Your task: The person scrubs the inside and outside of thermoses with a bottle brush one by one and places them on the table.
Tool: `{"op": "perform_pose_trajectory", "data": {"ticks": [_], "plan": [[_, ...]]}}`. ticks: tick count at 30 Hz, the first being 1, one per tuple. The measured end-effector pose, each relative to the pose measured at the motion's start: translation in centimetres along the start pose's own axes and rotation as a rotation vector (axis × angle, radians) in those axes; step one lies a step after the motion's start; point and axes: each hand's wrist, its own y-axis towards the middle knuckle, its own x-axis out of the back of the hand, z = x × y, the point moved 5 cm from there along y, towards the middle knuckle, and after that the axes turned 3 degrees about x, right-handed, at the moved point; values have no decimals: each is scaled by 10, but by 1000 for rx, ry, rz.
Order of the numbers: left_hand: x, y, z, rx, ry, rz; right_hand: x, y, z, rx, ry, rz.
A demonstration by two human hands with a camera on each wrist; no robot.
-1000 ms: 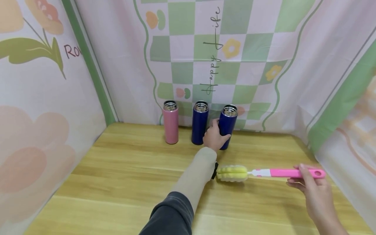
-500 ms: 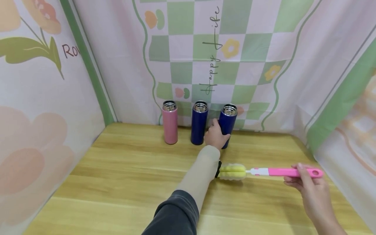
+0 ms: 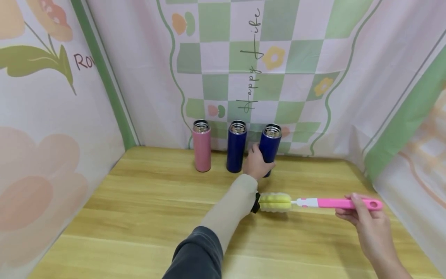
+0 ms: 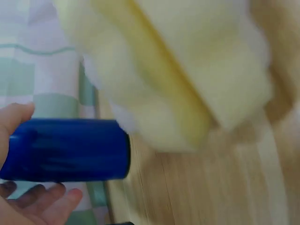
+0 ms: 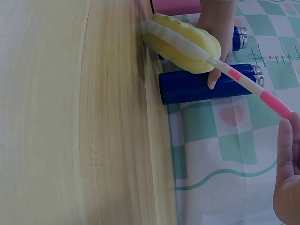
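My left hand [image 3: 258, 163] grips the right-hand dark blue bottle [image 3: 270, 145] low on its body, thumb on one side and fingers on the other. That lidless bottle has a steel mouth. My right hand [image 3: 373, 226] holds a bottle brush [image 3: 275, 202] by its pink handle [image 3: 338, 203], level with the table's front part. Its yellow and white sponge head [image 4: 168, 79] lies close to my left wrist and covers much of the left wrist view. In the right wrist view the sponge head [image 5: 185, 44] overlaps the left hand and bottle.
A second lidless blue bottle [image 3: 236, 147] stands just left of the held one. Left of that is a pink bottle [image 3: 202, 147], also without a lid. Patterned cloth [image 3: 216, 58] hangs behind and at both sides of the wooden table [image 3: 139, 217].
My left forearm swings slightly to the right, then back left. The brush shifts a little to the left with my right hand. The bottles hardly move.
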Motion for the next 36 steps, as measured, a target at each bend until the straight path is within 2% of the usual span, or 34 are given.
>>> {"op": "perform_pose_trajectory", "data": {"ticks": [5,10,15,20,25,31,36], "plan": [[4,-11,4,-81,-27,119,0,0,1,6,6,-4],[13,-24,10,-99,-51,259,1,1,2,18,19,5],[23,-41,18,-180,-93,348,0,3,3,48,57,36],[38,-66,30,-253,-208,371,-1,5,5,58,64,38],[55,-86,48,-267,-301,396,0,6,6,55,11,2],[73,-99,72,-307,-329,387,-1,7,9,54,-30,-32],[85,-107,94,-323,-304,356,-1,9,11,47,-56,-54]]}}
